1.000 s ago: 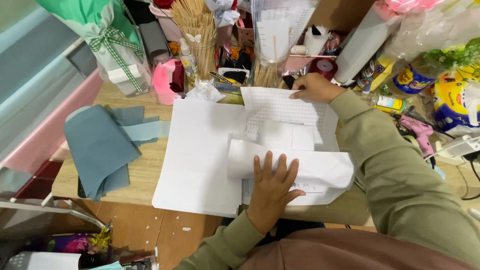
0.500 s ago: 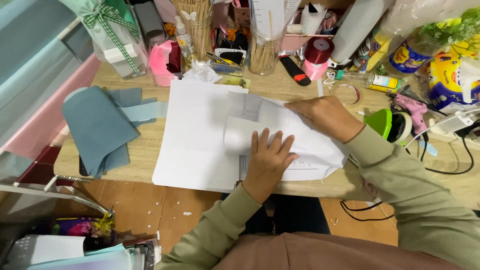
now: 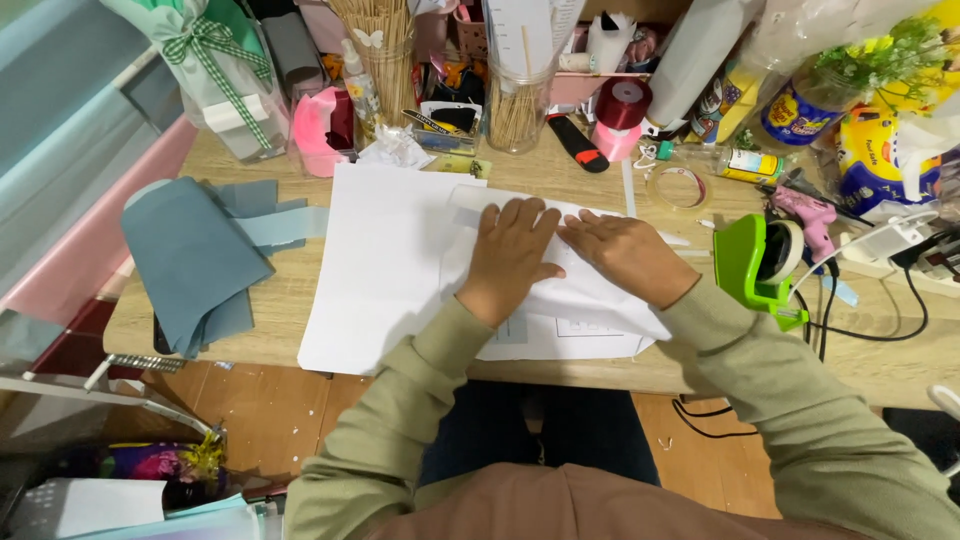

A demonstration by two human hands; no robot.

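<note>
Both of my hands lie flat on a folded white paper sheet on the wooden table. My left hand presses the paper with fingers spread, pointing away from me. Beside it, my right hand rests palm down, its fingertips touching the left hand's fingers. A larger white sheet lies under the folded one and reaches toward the table's front edge. Neither hand grips anything.
Grey-blue fabric pieces lie at the left. A green tape dispenser, a pink glue gun and a clear tape roll sit at the right. Jars of wooden sticks, a red ribbon spool and wrapped gifts crowd the back edge.
My right hand came back from the far clutter onto the paper beside my left hand. My left hand slid forward. The folded paper now lies flatter.
</note>
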